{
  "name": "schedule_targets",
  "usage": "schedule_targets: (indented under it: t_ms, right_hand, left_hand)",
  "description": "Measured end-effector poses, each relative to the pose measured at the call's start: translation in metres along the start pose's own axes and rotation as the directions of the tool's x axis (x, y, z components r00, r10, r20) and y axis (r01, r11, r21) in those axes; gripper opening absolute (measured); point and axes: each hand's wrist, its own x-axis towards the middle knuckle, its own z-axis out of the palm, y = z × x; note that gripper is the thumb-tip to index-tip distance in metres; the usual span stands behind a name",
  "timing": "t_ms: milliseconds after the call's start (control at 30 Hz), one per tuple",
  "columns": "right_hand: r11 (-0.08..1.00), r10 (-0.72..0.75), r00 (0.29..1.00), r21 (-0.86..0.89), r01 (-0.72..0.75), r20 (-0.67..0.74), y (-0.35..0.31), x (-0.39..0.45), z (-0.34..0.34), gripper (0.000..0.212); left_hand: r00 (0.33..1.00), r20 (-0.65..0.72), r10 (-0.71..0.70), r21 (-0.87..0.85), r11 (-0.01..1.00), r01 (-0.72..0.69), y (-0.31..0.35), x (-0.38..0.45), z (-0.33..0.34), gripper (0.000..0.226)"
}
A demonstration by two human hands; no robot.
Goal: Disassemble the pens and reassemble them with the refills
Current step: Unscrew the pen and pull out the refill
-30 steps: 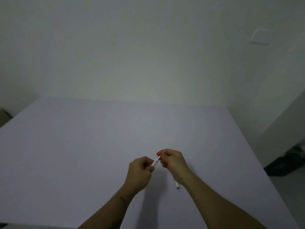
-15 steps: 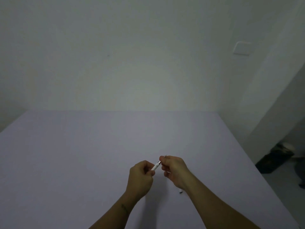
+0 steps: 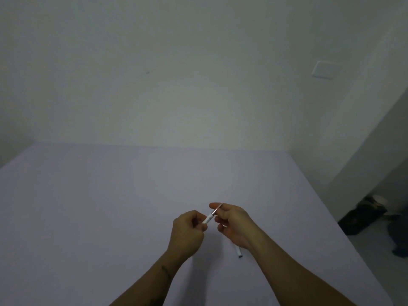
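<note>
Table (image 3: 88, 217) surface, pale lilac, fills the lower frame. Just left of centre, the left hand (image 3: 187, 233) is curled into a fist around the white pen barrel (image 3: 207, 219), which pokes up and to the right out of the fingers. From the barrel's end a thin refill tip (image 3: 217, 208) slants toward the right hand (image 3: 234, 226), whose thumb and forefinger pinch at or just beside it; whether they truly grip the tip is too small to tell. The remaining fingers of that hand are loosely curled. Below the right wrist, a second white pen piece (image 3: 237, 250) lies on the table, partly hidden by the hand.

Judging from this, the refill is being drawn out or fed in. The slender tip could slip from a light pinch, or bend if pushed off-axis to the barrel. The loose piece could be nudged by the right forearm and roll away.
</note>
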Motion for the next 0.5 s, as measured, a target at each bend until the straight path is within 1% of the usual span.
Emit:
schedule_targets:
  t_ms: [100, 167, 233, 267, 333, 400, 500]
  right_hand:
    - [0.999, 0.042, 0.999, 0.012, -0.042, 0.016, 0.004, 0.0, 0.003, 0.016]
    - [0.999, 0.047, 0.998, -0.005, -0.047, -0.035, 0.008, 0.001, 0.008, 0.013]
    - [0.999, 0.014, 0.995, -0.042, -0.019, -0.104, 0.01, 0.002, 0.011, 0.011]
    - [0.998, -0.002, 0.993, -0.061, -0.005, -0.115, 0.01, 0.003, 0.012, 0.011]
    - [0.997, -0.009, 0.996, -0.079, 0.002, -0.088, 0.009, 0.001, 0.012, 0.019]
    - [0.998, 0.004, 0.999, -0.059, -0.006, -0.048, 0.008, -0.002, 0.011, 0.025]
    - [0.999, 0.031, 0.999, -0.01, -0.031, -0.023, 0.009, -0.003, 0.011, 0.019]
  left_hand:
    - [1.0, -0.006, -0.009, 0.002, 1.0, 0.009, -0.003, -0.001, -0.003, 0.023]
    - [1.0, -0.004, -0.009, -0.001, 1.0, 0.009, -0.003, -0.001, -0.005, 0.024]
    - [1.0, -0.001, -0.011, 0.001, 1.0, 0.011, -0.004, -0.002, -0.006, 0.023]
    - [1.0, -0.001, -0.013, 0.001, 1.0, 0.013, -0.004, -0.002, -0.007, 0.023]
    - [1.0, -0.003, -0.02, 0.004, 1.0, 0.02, -0.006, -0.003, -0.009, 0.021]
    - [1.0, -0.007, -0.022, 0.005, 1.0, 0.022, -0.008, -0.004, -0.009, 0.022]
    - [1.0, -0.009, -0.025, 0.002, 1.0, 0.025, -0.01, -0.004, -0.009, 0.023]
